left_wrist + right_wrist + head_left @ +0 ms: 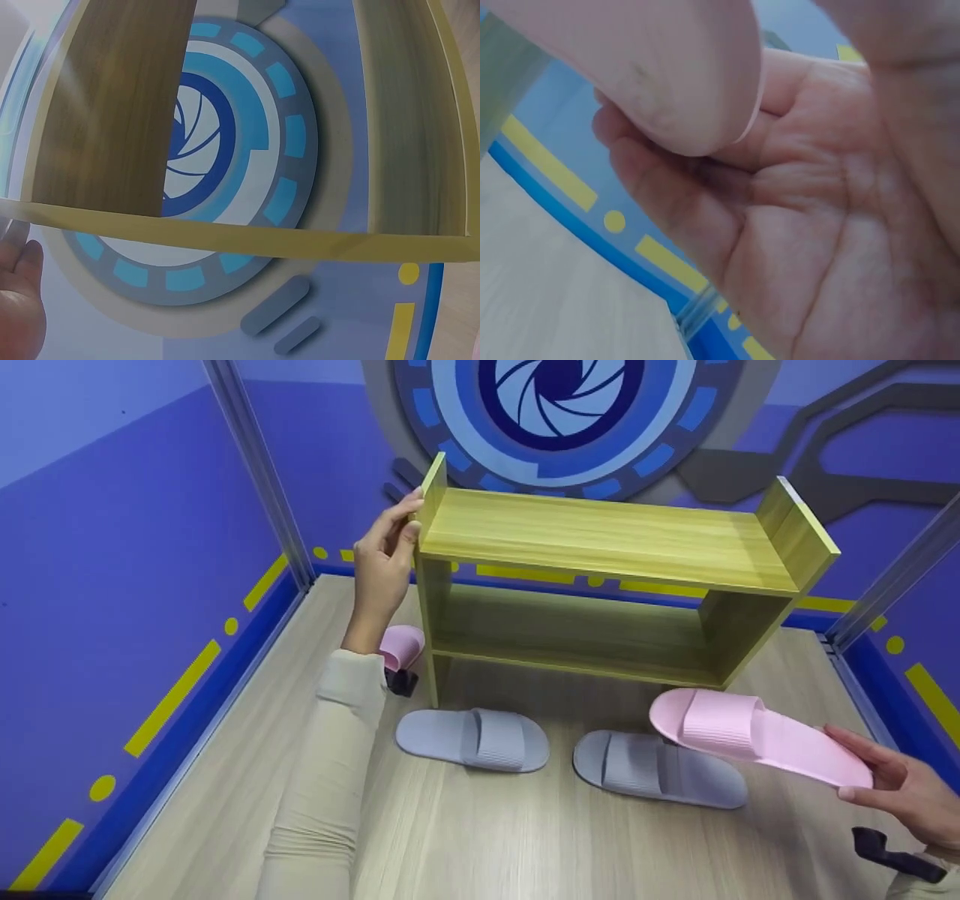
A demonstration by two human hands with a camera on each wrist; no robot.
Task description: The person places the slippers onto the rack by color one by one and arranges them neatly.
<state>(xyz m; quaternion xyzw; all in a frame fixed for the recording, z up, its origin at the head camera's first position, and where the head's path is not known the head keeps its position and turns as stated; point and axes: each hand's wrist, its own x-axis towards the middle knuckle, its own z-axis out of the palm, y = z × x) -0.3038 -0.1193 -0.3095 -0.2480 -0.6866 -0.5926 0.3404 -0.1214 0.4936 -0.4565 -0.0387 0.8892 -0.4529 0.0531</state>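
In the head view my right hand (911, 791) pinches the heel end of a pink slide slipper (720, 724), holding it in the air to the right. The right wrist view shows the pale sole (682, 82) against the curled fingers. My left hand (386, 559) touches the outer side of the left panel of a two-tier wooden shelf (600, 532); its palm edge shows in the left wrist view beside the panel's yellow edge (225, 236). Below the shelf lie a grey slipper (435, 735) and a second grey slipper (701, 780), partly behind the pink one.
Another pink slipper (403, 645) lies left of the shelf, partly hidden by my left forearm. The wood-look floor (465, 840) meets blue walls (135, 547) on the left, back and right. Metal posts (259, 472) stand at the corners.
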